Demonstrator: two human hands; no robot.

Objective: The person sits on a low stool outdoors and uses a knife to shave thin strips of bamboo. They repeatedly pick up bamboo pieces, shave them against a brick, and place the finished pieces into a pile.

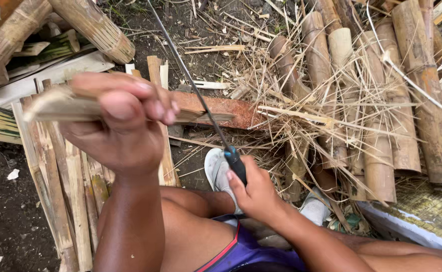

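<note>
My left hand (122,121) is raised close to the camera and grips a flat split bamboo strip (62,107) that runs sideways, its right end tapering to a point near the middle of the view. My right hand (253,191) holds the dark handle of a long thin blade (190,80); the blade slants up and to the left, crossing the strip's right end. My bare legs and purple shorts show at the bottom, with a pale sandal (217,171) just beside the right hand.
Several split bamboo slats (75,201) lie on dark soil at the lower left. Thick bamboo culm sections (407,100) and loose dry shavings (306,116) fill the right side. More bamboo pieces (90,25) lie at the top left. A rusty flat metal piece (231,112) lies in the middle.
</note>
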